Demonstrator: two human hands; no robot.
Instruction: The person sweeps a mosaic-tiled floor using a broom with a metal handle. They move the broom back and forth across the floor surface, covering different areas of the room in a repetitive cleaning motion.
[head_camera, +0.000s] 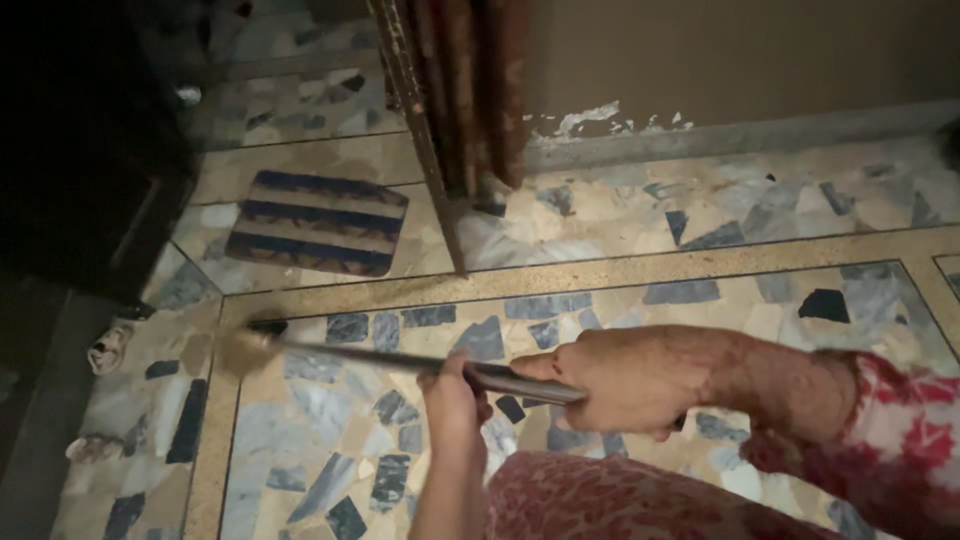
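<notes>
A long thin metal-coloured handle (380, 357) runs from the lower middle out to the left, low over a mosaic stone floor. Its far end (243, 349) is a blurred pale head near a tan floor strip. My right hand (630, 380), in a red and white patterned sleeve, is closed around the near end of the handle. My left hand (452, 395) grips the handle a little further along, with its forearm coming up from the bottom edge.
A striped blue and tan mat (318, 222) lies on the floor at the upper left. A metal door frame (425, 140) and a reddish curtain (480, 90) stand at the top middle by a peeling wall. Small pale objects (108, 347) lie at the left by dark furniture.
</notes>
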